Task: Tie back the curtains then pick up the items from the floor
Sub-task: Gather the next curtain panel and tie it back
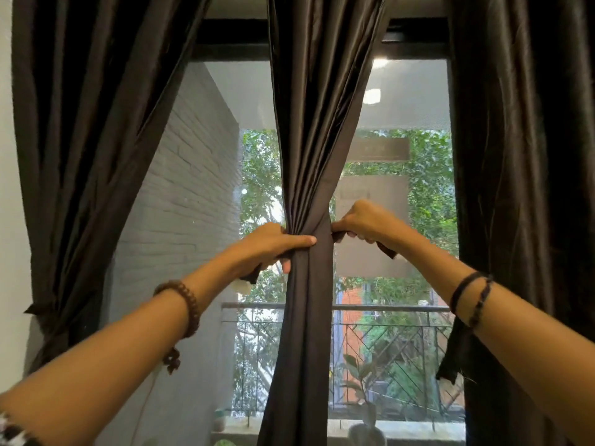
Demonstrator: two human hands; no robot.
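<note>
A dark brown middle curtain (317,123) hangs in front of the window, gathered into a narrow bunch at hand height. My left hand (273,246) grips the bunch from the left, thumb across its front, with one end of a dark tie-back strip poking out below the palm. My right hand (363,222) is closed on the other end of the tie-back strip (384,249), just right of the bunch. The strip's path behind the curtain is hidden. No floor items are in view.
A left curtain (83,156) is drawn to the wall and tied low. A right curtain (521,156) hangs loose at the window's right edge. Beyond the glass are a balcony railing (386,309), potted plants (363,413) and a white brick wall (186,194).
</note>
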